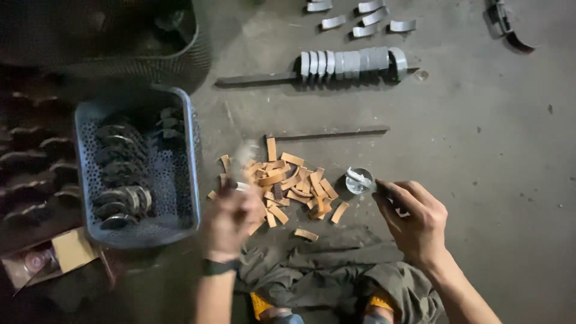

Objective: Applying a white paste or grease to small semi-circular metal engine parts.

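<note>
Squatting over a grey concrete floor [480, 138], the person works above a heap of tan strips [288, 186] scattered in front of the knees. The left hand [231, 219] is blurred with motion at the heap's left edge; its fingers look curled around a pale strip [243, 157], though the blur makes it impossible to tell how firmly they close. The right hand [414, 219] is closed on a thin dark tool [384, 191], whose tip sits just beside a small round tin [359, 180] with something pale in it. To the left stands a grey perforated basket [186, 150] holding curved dark metal shoes [123, 180] stacked on edge, filling its left side. Beyond the basket, more dark curved pieces [30, 168] lie in rows in shadow, and a small cardboard box [66, 252] sits at the lower left. Farther up the floor, a row of curved grey pieces [351, 62] stands threaded on a flat bar [252, 78], with a few loose grey pieces [360, 18] past it and a second thin bar [327, 134] lying near the heap.
</note>
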